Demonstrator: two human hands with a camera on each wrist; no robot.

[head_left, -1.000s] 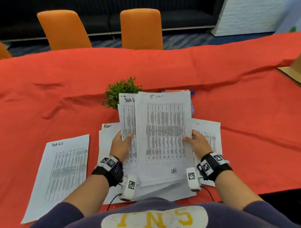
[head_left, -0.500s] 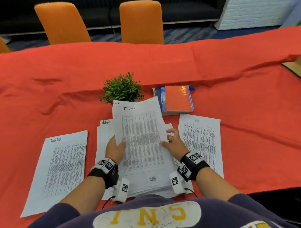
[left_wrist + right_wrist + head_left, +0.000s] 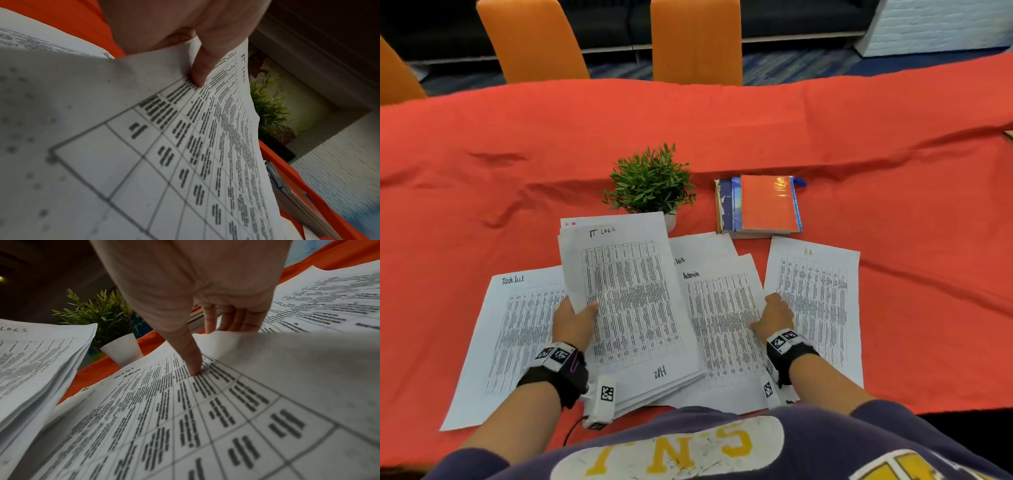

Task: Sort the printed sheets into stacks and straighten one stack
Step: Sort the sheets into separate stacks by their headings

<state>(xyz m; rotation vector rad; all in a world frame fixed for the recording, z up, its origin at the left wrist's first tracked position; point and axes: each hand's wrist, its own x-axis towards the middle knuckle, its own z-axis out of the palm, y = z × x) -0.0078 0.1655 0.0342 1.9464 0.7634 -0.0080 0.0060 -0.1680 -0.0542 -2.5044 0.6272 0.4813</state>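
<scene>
Two hands show, the left hand (image 3: 573, 323) and the right hand (image 3: 774, 317). The desk (image 3: 482, 192) carries one potted plant (image 3: 650, 181), one pile of books (image 3: 758, 205) and four groups of printed sheets (image 3: 813, 298). Three orange chairs (image 3: 695, 41) stand beyond.

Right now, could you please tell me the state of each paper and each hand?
IT Logs stack: lifted, fanned, gripped by left hand.
Admin sheet: edge pinched by right hand.
Task list sheet: flat, partly covered.
HR sheet: flat.

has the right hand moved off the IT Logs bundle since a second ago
Yes. The right hand has left the IT Logs bundle and now pinches the Admin sheet, closer to the HR sheet.
</scene>
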